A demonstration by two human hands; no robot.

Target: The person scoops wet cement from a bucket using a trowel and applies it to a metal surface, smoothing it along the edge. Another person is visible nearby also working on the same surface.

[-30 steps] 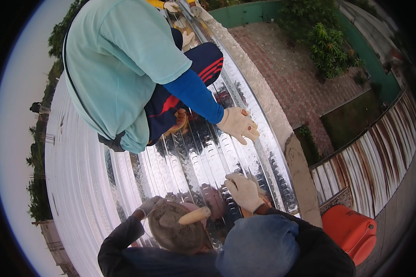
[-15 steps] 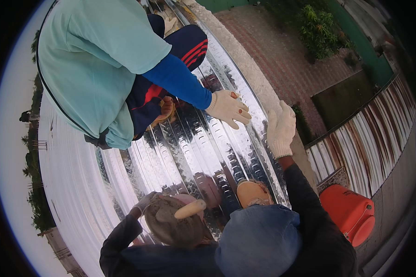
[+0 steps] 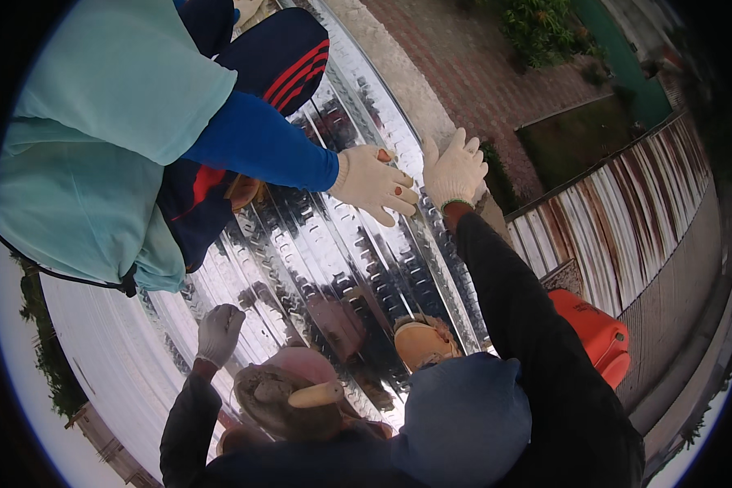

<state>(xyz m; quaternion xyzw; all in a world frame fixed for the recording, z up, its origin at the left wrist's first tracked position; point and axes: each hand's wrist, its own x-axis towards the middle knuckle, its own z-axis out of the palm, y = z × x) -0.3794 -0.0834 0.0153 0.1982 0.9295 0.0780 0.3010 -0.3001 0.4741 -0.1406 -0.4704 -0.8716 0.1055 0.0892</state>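
My right hand (image 3: 455,172), in a pale knitted glove, reaches to the edge of the shiny ribbed metal sheet (image 3: 333,276), beside a concrete ledge. Its fingers are spread and hold nothing visible. My left hand (image 3: 220,333), gloved too, is raised over the sheet at lower left with curled fingers; whatever may be inside is hidden. Close to it is a grey-brown pouch (image 3: 272,398) from which a wooden tool handle (image 3: 315,396) sticks out. A co-worker's gloved hand (image 3: 376,184) rests with fingers spread on the sheet, just left of my right hand.
The co-worker, in a light teal shirt (image 3: 98,122), crouches on the sheet at upper left. My denim-covered knee (image 3: 464,423) is at the bottom. Along the right run the concrete ledge (image 3: 415,73), a paved yard below, a red plastic container (image 3: 592,333) and rusty corrugated roofing (image 3: 618,220).
My left hand has lifted away from the pouch and curled shut. My right hand's fingers have spread at the sheet's edge. The whole view has shifted, with the co-worker now further left.
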